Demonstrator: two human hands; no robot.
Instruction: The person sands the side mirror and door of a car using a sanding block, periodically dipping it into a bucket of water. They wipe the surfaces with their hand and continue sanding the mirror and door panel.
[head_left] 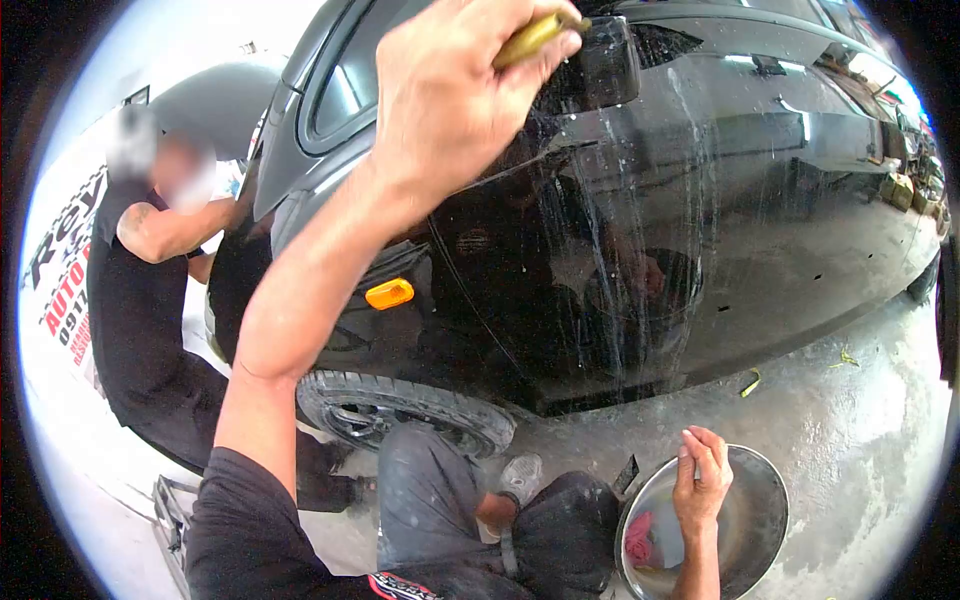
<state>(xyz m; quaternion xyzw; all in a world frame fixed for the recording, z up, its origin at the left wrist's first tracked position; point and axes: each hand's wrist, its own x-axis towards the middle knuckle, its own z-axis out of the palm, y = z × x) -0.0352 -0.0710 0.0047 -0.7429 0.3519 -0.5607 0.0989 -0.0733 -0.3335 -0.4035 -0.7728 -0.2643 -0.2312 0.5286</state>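
My left hand (pixel 450 95) is raised against the upper side of a black car (pixel 800 230), close to the side mirror (pixel 605 65). Its fingers are closed around an olive-yellow pad (pixel 535 42), whose exact kind I cannot make out. Whitish wet streaks run down the panel below and to the right of it. Over a round metal bucket (pixel 778 490) hovers my right hand (pixel 703 475), fingers loosely bent and apart, with nothing visible in them. Cloudy water and a pink-red cloth (pixel 640 538) are inside the bucket.
At the left, another person (pixel 140 280) in dark clothes leans toward the car's front. A front wheel (pixel 400 415) and an orange side marker (pixel 389 293) are close to my left arm. Scraps (pixel 750 382) lie on the wet concrete floor (pixel 840 440).
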